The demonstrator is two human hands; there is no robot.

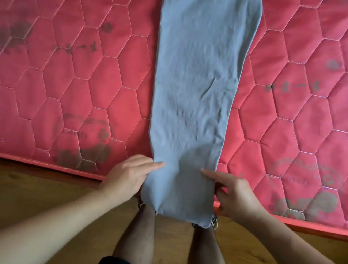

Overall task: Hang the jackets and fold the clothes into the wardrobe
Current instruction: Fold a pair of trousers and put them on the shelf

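Cloth lies centre frame on mattress, far end cut off at top, near end overhanging edge. Left hand and right hand: each grip pinches cloth side; left thumb hidden.

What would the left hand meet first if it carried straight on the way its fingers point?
The left hand points across the long grey folded cloth garment it holds; beyond that fabric it would probably meet the right hand gripping the opposite edge.

grey garment runs off the top edge, half hiding both shoes.
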